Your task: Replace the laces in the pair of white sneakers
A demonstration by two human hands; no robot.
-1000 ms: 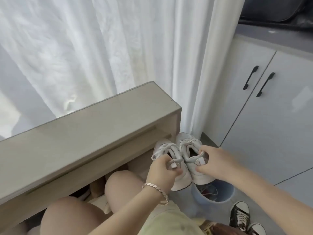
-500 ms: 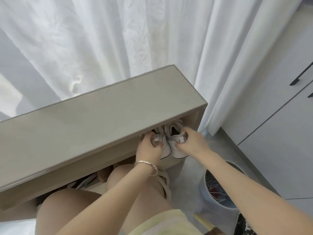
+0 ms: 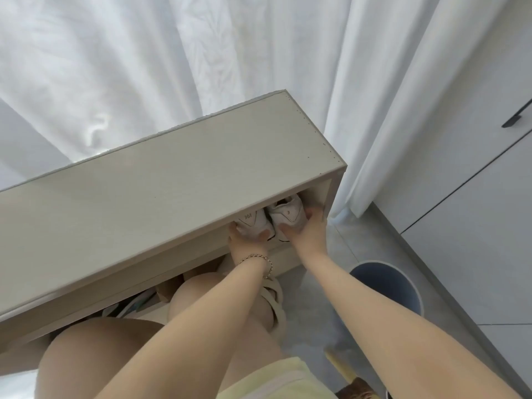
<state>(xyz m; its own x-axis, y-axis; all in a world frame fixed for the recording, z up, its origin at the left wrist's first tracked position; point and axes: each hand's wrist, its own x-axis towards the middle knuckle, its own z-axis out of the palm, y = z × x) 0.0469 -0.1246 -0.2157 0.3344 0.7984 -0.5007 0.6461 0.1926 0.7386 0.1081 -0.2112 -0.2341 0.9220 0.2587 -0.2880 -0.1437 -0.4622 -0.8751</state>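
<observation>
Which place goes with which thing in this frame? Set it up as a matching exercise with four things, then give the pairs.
Things:
1. white sneakers
2. bracelet
3. blue bin
4. black handle

Places:
a. on the floor, just right of the right forearm
b. on a cabinet door at the right edge of the view
c. under the top board of the shelf unit, at its right end
d. around the left wrist

Pairs: 1-c, 2-d, 3-a, 4-b.
</observation>
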